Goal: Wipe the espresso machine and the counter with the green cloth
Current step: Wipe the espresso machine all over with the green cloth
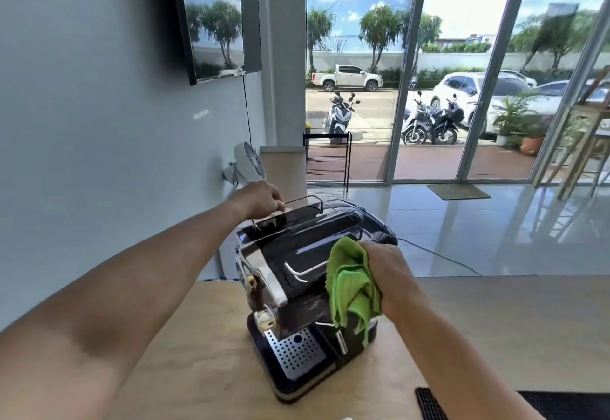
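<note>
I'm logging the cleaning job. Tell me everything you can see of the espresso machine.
The espresso machine is glossy black with chrome trim, a perforated metal drip tray at its base and a steam wand beside it. It stands on the wooden counter. The left hand grips the wire rail on top; the right hand holds the green cloth against its right side.

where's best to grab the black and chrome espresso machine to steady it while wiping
Grip the thin wire rail atop the black espresso machine, from above at its left: it stands proud of the flat lid; the left hand holds there.
</note>
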